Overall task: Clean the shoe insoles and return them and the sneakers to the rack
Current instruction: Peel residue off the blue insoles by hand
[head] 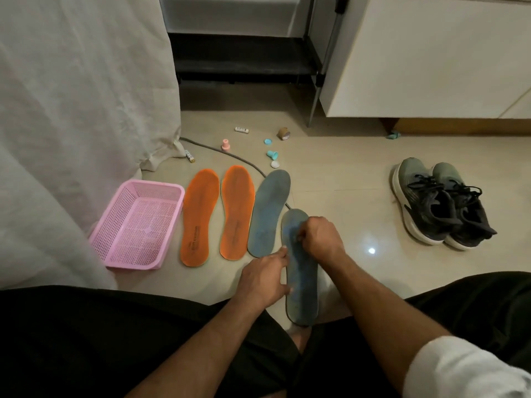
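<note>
Both my hands work on one blue insole on the floor.

My left hand (265, 278) pinches the long edge of the flat, foot-shaped blue insole (301, 280), thumb and fingers curled on it; my right hand (319, 238) is balled up, knuckles pressed to its grainy toe end, though I cannot tell whether it holds anything. Just left of my hands lie a second blue insole (268, 214) and two smooth orange insoles (218, 216), then a pink mesh plastic basket (138, 225). Well right of my hands stand dark knit sneakers (442, 202) with white soles. The black rack (244, 58) sits far ahead.
</note>
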